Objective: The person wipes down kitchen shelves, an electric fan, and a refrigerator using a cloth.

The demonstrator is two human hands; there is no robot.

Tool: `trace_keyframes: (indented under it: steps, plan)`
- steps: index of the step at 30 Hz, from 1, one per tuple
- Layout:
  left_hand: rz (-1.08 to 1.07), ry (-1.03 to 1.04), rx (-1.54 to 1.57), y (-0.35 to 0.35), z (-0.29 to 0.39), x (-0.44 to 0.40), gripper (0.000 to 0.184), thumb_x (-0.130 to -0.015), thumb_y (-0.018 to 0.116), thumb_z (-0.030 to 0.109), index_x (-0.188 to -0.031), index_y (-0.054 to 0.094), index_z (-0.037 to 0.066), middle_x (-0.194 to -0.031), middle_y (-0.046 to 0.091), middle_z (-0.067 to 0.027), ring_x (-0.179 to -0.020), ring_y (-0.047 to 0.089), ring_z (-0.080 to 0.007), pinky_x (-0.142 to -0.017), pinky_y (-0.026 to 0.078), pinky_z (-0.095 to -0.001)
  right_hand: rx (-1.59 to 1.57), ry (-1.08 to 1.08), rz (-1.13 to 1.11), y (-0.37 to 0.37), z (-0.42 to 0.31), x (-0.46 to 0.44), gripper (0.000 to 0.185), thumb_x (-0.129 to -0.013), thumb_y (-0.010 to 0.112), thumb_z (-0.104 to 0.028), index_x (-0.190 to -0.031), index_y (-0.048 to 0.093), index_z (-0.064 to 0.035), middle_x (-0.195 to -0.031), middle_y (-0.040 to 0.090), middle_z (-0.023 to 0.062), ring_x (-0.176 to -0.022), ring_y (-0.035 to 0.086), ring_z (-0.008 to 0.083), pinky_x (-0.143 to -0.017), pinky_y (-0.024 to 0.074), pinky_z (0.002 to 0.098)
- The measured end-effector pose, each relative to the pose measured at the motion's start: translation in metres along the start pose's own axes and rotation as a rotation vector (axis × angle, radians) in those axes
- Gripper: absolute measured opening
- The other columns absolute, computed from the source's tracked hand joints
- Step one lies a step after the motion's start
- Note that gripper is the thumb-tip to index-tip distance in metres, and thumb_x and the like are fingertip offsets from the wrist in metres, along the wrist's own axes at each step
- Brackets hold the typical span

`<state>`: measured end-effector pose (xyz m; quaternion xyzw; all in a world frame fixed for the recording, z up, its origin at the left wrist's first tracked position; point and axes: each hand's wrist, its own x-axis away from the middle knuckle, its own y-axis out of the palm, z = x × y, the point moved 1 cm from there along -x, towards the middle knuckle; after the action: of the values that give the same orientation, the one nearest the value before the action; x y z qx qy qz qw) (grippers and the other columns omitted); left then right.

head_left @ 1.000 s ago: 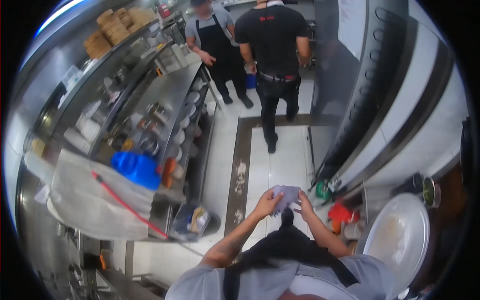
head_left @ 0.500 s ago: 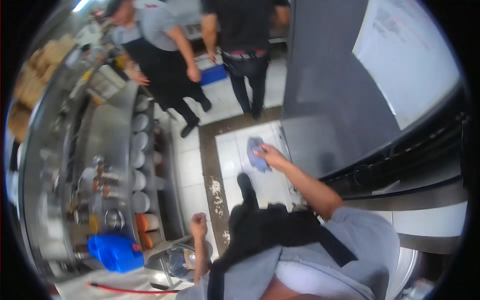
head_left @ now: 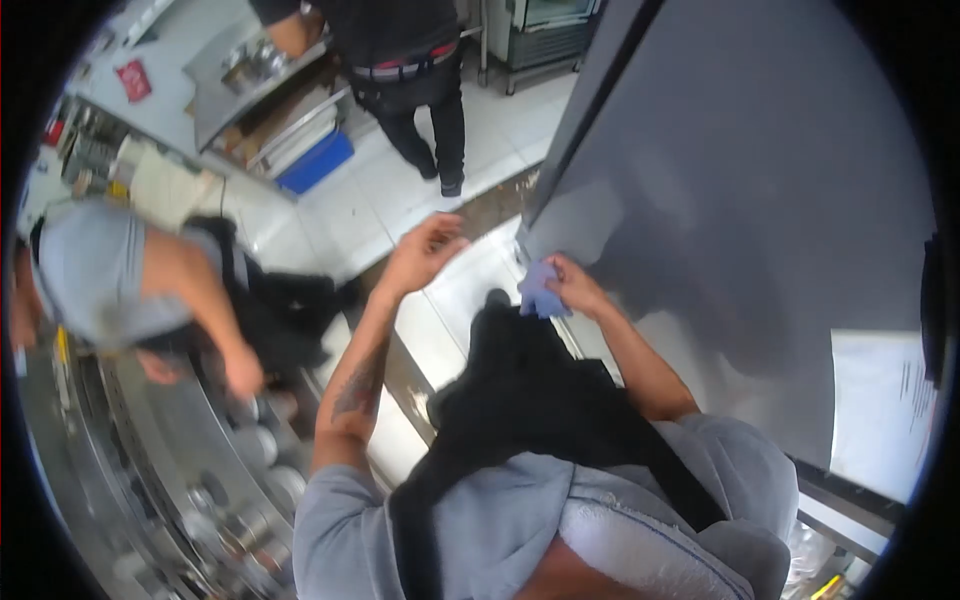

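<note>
My right hand is closed on a crumpled blue-grey cloth, which hangs from the fingers in front of my black apron. Raised ahead of me, my left hand has its fingers loosely bent and apart, with nothing visible in them. It hovers above the floor strip, touching nothing. Close by on the right stands a large grey metal door or panel, just beyond the cloth.
At left, a person in a grey shirt leans over a steel counter. Another person in dark clothes stands farther ahead, near a blue bin. A printed sheet hangs at right. White tiles cover the floor.
My view has turned and I have moved closer to the grey panel. My left hand has risen forward and its fingers have loosened. The person in grey now bends over the counter.
</note>
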<state>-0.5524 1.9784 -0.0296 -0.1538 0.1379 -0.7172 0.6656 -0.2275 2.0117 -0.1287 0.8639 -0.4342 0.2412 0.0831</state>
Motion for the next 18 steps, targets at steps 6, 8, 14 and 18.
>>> trace_keyframes:
  steps: [6,8,14,18]
  plan:
    - [-0.468,0.312,-0.122,0.008,-0.033,-0.157,0.107,-0.067,0.091,0.050,-0.153,0.041,0.009,-0.142,0.058,-0.0231,-0.134,0.054,-0.0359,-0.115,0.039,-0.0420,0.192,-0.416,-0.161,-0.004,-0.087,-0.140,0.042,-0.093,0.065,-0.007,-0.134,0.058,-0.0110,-0.116,0.067,0.0082,-0.105,0.064,0.0160,-0.089,0.0532,0.0314]
    - [-0.700,0.004,-0.220,0.001,-0.036,-0.176,0.092,-0.070,0.089,0.050,-0.146,0.051,0.013,-0.130,0.066,-0.0188,-0.121,0.063,-0.0356,-0.103,0.049,-0.0437,0.222,-0.368,-0.058,-0.011,-0.178,-0.115,0.047,-0.093,0.065,-0.010,-0.139,0.054,-0.0099,-0.117,0.068,0.0122,-0.106,0.066,0.0229,-0.092,0.0535,0.0353]
    - [-0.398,-0.497,-0.002,-0.025,-0.091,-0.283,0.059,-0.092,0.072,0.044,-0.132,0.061,0.002,-0.123,0.070,-0.0186,-0.116,0.067,-0.0329,-0.098,0.051,-0.0442,0.453,-0.536,0.292,-0.026,-0.233,-0.172,0.059,-0.094,0.066,-0.025,-0.145,0.045,-0.0037,-0.141,0.052,0.0239,-0.131,0.051,0.0410,-0.111,0.0418,0.0435]
    - [-0.110,-0.054,0.183,-0.022,-0.205,-0.393,0.059,-0.095,0.067,0.046,-0.128,0.064,-0.004,-0.126,0.069,-0.0208,-0.122,0.063,-0.0284,-0.104,0.046,-0.0391,0.230,-0.282,0.265,-0.050,-0.269,-0.221,0.070,-0.097,0.069,-0.039,-0.153,0.039,-0.0109,-0.148,0.049,0.0217,-0.129,0.057,0.0318,-0.110,0.0434,0.0416]
